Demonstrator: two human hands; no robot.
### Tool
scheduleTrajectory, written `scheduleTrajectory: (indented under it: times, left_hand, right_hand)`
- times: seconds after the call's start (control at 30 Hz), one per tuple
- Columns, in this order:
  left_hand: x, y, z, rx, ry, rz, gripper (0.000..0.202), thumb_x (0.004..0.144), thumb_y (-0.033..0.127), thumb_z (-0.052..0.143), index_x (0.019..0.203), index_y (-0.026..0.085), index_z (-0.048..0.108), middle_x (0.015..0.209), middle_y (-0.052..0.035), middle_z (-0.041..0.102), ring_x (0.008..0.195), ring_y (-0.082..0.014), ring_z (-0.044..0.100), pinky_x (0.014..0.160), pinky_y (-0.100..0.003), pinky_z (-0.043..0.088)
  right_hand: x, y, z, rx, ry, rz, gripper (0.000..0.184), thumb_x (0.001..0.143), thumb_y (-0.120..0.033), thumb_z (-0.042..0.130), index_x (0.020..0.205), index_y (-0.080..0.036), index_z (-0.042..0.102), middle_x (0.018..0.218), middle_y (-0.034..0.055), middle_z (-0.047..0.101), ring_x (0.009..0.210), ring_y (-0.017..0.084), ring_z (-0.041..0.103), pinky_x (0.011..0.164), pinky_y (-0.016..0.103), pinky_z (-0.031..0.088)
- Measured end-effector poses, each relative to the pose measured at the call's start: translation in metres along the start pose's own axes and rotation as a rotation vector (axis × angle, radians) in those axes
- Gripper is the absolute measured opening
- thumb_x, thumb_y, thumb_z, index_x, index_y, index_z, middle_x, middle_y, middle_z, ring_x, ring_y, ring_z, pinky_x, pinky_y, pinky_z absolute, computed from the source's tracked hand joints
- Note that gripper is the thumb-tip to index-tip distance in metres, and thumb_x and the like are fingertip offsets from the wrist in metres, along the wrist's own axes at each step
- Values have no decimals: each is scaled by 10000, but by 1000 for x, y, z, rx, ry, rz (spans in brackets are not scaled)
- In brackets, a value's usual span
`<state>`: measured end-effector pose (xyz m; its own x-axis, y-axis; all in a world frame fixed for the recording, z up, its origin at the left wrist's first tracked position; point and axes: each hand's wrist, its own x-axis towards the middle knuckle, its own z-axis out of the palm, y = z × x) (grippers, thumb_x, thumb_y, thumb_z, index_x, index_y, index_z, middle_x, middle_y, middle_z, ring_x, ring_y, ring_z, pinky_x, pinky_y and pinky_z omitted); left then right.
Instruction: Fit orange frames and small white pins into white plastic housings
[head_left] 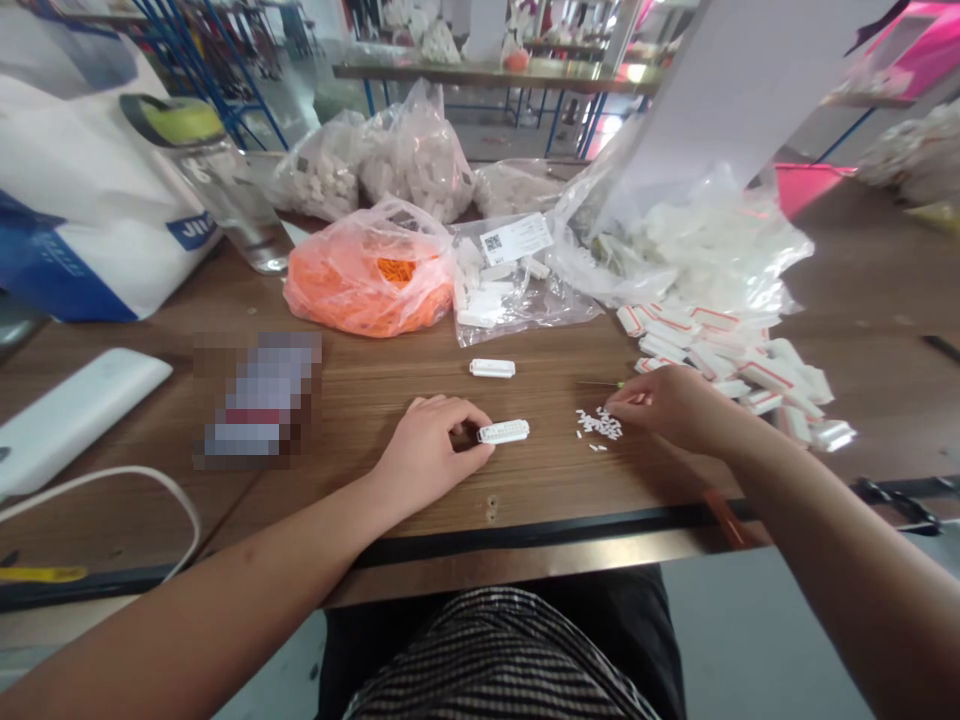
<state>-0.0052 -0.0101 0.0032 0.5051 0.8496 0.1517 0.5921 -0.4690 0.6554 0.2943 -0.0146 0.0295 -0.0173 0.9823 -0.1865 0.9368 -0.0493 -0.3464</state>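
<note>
My left hand (431,447) rests on the wooden table (375,500) with thumb and fingers pinched on the left end of a small white plastic connector (504,432). My right hand (671,405) is closed in a pinch just right of a little heap of tiny white pieces (598,424); a thin green-tipped tool (600,384) sticks out from its fingers. A second white connector (493,368) lies loose a little farther back.
A pile of white connectors with red stripes (739,365) lies to the right. Behind are an orange-filled bag (364,280), clear bags of white parts (502,280), a glass jar (225,190) and a white-and-blue bag (82,200). A white device and cable (75,410) lie at left.
</note>
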Motion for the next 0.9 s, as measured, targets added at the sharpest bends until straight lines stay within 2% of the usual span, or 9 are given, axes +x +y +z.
scheduleTrajectory:
  times: [0.27, 0.37, 0.43, 0.5, 0.57, 0.67, 0.9]
  left_hand:
    - [0, -1, 1, 10, -7, -4, 93, 729, 228, 694, 818, 235, 669, 728, 39, 663, 717, -164, 576, 777, -347, 366]
    - [0, 0, 1, 5, -3, -7, 92, 728, 226, 692, 816, 234, 669, 727, 39, 666, 716, -162, 576, 780, -348, 365]
    - [0, 1, 1, 0, -5, -15, 90, 726, 228, 691, 814, 235, 670, 732, 40, 670, 716, -161, 577, 784, -350, 366]
    - [0, 1, 1, -3, -7, -24, 88, 726, 231, 689, 812, 238, 672, 731, 41, 670, 712, -161, 575, 786, -353, 366]
    - [0, 1, 1, -6, -6, -26, 85, 726, 231, 689, 810, 239, 671, 725, 42, 667, 706, -161, 572, 787, -356, 365]
    - [0, 1, 1, -11, -9, -21, 103, 721, 224, 695, 820, 240, 671, 718, 45, 661, 703, -160, 569, 781, -354, 364]
    - [0, -1, 2, -14, -5, 1, 113, 723, 225, 702, 830, 237, 665, 718, 53, 650, 702, -155, 566, 772, -345, 357]
  right_hand:
    - [10, 2, -2, 29, -77, 7, 134, 663, -272, 609, 588, -199, 693, 548, -11, 665, 527, 138, 583, 501, 238, 395]
    - [6, -5, -3, 107, -14, 48, 115, 658, -268, 618, 601, -193, 684, 529, -8, 644, 498, 126, 556, 473, 233, 379]
    - [0, -19, -2, 212, 37, 31, 123, 676, -288, 622, 630, -190, 682, 548, -1, 649, 510, 126, 559, 476, 233, 388]
    - [-5, -39, 1, 325, 43, -54, 139, 699, -311, 626, 662, -190, 684, 594, 9, 667, 545, 131, 573, 494, 236, 407]
    - [-8, -60, 8, 406, 4, -184, 109, 717, -267, 617, 674, -188, 681, 655, 13, 685, 583, 126, 580, 537, 238, 432]
    - [-5, -84, 20, 415, -58, -350, 109, 740, -196, 591, 664, -182, 668, 645, -2, 660, 568, 106, 554, 549, 234, 428]
    - [3, -92, 29, 376, -56, -424, 115, 738, -143, 593, 653, -177, 663, 627, -10, 643, 535, 91, 539, 553, 237, 422]
